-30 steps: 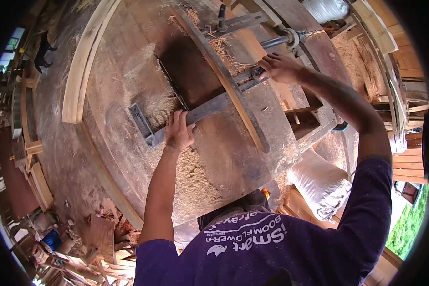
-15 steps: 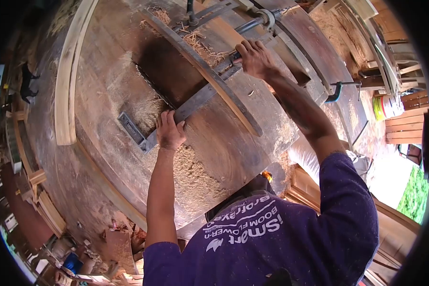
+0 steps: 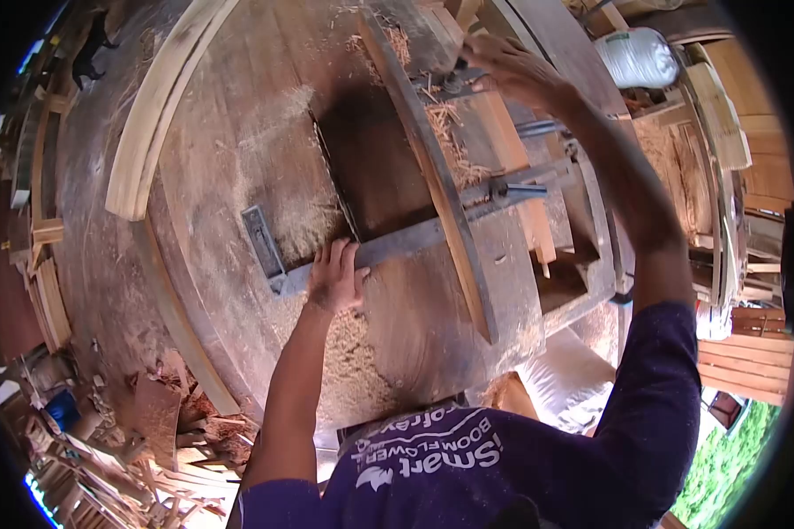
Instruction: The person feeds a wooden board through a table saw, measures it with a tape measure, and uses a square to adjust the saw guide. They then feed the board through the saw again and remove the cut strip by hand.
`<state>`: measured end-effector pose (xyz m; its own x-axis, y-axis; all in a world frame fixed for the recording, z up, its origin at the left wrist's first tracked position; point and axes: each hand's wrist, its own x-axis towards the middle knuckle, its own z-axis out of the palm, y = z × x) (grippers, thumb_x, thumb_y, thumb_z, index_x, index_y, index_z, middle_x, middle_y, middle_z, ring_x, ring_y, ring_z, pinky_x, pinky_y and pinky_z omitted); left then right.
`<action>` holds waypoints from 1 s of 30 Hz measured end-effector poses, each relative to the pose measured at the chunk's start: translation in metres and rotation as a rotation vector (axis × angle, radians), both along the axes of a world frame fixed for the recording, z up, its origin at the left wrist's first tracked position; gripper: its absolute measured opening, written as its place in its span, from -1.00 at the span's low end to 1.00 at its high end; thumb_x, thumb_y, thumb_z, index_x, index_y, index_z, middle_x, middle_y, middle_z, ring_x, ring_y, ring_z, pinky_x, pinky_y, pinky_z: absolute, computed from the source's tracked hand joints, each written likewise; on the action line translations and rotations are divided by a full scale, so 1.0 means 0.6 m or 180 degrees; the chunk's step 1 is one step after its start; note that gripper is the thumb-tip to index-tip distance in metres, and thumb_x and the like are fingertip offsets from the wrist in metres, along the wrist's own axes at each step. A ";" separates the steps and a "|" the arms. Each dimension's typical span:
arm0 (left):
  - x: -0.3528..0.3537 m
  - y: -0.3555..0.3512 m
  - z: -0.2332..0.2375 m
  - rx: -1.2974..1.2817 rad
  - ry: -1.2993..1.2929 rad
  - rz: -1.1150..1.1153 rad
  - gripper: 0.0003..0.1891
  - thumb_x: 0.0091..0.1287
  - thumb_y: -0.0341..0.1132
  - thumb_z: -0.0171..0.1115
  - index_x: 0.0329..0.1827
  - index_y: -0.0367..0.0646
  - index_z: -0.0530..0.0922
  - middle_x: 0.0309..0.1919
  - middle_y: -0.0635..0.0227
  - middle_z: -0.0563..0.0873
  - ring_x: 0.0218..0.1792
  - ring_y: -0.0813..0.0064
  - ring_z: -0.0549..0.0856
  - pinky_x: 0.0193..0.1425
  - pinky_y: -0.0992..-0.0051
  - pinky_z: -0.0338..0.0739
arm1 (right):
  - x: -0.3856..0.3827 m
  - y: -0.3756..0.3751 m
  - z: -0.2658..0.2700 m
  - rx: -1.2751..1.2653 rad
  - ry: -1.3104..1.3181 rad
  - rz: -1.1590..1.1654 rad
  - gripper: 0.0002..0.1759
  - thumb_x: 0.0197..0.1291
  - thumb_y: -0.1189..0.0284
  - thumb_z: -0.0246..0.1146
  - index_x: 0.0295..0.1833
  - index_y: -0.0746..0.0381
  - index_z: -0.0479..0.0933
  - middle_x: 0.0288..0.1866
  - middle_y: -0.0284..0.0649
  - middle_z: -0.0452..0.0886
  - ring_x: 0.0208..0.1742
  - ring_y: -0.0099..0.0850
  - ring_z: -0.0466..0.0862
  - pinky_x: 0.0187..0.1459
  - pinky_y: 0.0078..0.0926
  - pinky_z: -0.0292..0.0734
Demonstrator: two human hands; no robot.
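My left hand (image 3: 333,275) grips a flat metal bar (image 3: 401,244) near its left end, fingers over it and thumb apart. A slotted metal bracket (image 3: 259,240) stands at that end. The bar passes under a long wooden fence board (image 3: 432,172) that lies across the worktable. My right hand (image 3: 522,78) is beyond the board at the far side, its fingers and thumb around a dark handle (image 3: 459,65); it is slightly blurred and partly hides what it holds. A second black handle (image 3: 499,188) sits on the bar, free of either hand.
Beside the bar a dark toothed saw blade (image 3: 331,167) lines a slot in the wooden worktable (image 3: 238,115). Sawdust (image 3: 351,366) and wood shavings (image 3: 450,132) lie around. A curved pale wood piece (image 3: 154,123) rests at left. Scrap wood (image 3: 185,476) is piled below.
My right hand has let go of the handle on the metal bar and moved to the farther dark handle. My left hand stays on the bar. The view has shifted.
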<state>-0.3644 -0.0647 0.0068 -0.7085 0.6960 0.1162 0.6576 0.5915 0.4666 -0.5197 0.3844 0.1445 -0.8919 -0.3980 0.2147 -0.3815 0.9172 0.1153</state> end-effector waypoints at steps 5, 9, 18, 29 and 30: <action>0.001 -0.002 -0.003 -0.0084 -0.0054 0.0068 -0.40 0.04 -0.27 0.38 0.16 -0.30 0.44 0.11 0.04 0.44 0.07 -0.04 0.50 0.20 0.02 0.41 | -0.104 0.011 -0.022 0.1181 -0.0637 0.1446 -0.29 0.26 0.14 0.25 0.43 0.20 0.26 0.43 -0.11 0.34 0.48 -0.20 0.29 0.37 -0.26 0.34; 0.001 -0.002 -0.005 -0.0043 0.0005 0.0044 -0.40 0.04 -0.25 0.39 0.16 -0.30 0.44 0.11 0.05 0.44 0.06 -0.03 0.50 0.19 0.03 0.42 | -0.115 0.018 -0.032 0.1145 -0.1037 0.1216 -0.49 0.15 0.13 0.32 0.08 0.22 0.40 0.08 -0.23 0.51 0.21 -0.26 0.50 0.22 -0.26 0.41; -0.006 -0.003 0.001 0.0152 -0.0004 0.0080 -0.43 0.07 -0.23 0.39 0.13 -0.29 0.46 0.07 0.07 0.48 0.05 0.02 0.52 0.15 0.10 0.45 | -0.099 0.013 -0.062 0.0755 -0.0444 0.0894 -0.54 0.10 0.19 0.38 0.03 0.09 0.38 0.07 -0.30 0.49 0.21 -0.33 0.50 0.15 -0.24 0.33; 0.000 0.006 -0.003 0.0225 0.0339 0.0045 -0.45 0.08 -0.30 0.36 0.14 -0.24 0.41 0.06 0.04 0.47 0.06 -0.08 0.52 0.18 0.04 0.42 | 0.281 -0.188 0.058 -0.1529 0.0177 0.0156 -0.54 0.44 0.19 0.10 0.32 0.21 0.41 0.12 -0.10 0.56 0.18 -0.09 0.51 0.22 -0.08 0.40; 0.004 0.004 0.000 0.0215 0.0368 0.0056 -0.45 0.08 -0.30 0.36 0.14 -0.24 0.41 0.06 0.04 0.47 0.06 -0.08 0.52 0.18 0.04 0.42 | 0.380 -0.198 0.045 -0.1992 -0.0157 -0.0071 -0.54 0.42 0.20 0.11 0.29 0.25 0.45 0.25 -0.05 0.52 0.18 -0.12 0.53 0.21 -0.12 0.42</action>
